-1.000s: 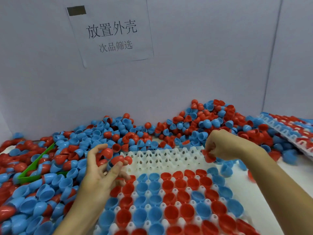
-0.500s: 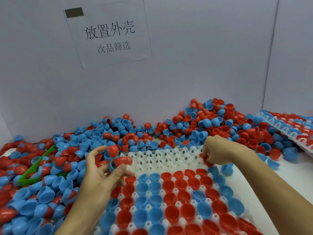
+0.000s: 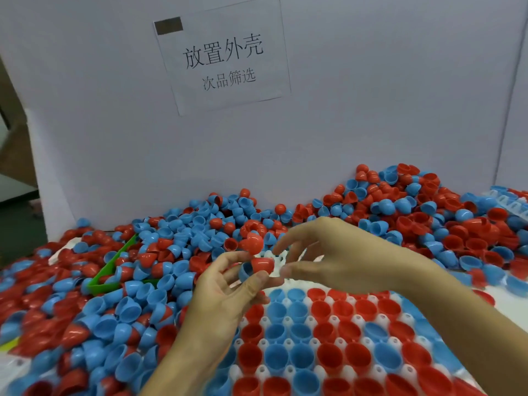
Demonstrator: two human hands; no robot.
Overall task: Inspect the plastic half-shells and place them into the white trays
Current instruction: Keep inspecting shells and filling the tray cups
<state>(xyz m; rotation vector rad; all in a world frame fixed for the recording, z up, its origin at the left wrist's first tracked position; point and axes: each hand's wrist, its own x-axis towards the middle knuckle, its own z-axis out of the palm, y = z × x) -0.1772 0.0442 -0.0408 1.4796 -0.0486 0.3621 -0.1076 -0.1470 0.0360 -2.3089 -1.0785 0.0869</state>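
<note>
The left hand (image 3: 225, 292) pinches a red half-shell (image 3: 262, 264) between thumb and fingers, with a blue half-shell (image 3: 245, 271) tucked just behind it, above the far edge of the white tray (image 3: 354, 320), whose near pockets hold red and blue shells in rows. The right hand (image 3: 337, 255) reaches in from the right, fingers loosely spread, fingertips just beside the red shell. A heap of loose shells (image 3: 400, 212) lies left and far, partly burying a green scoop (image 3: 113, 271), under a paper sign (image 3: 223, 55) on the back wall.
</note>
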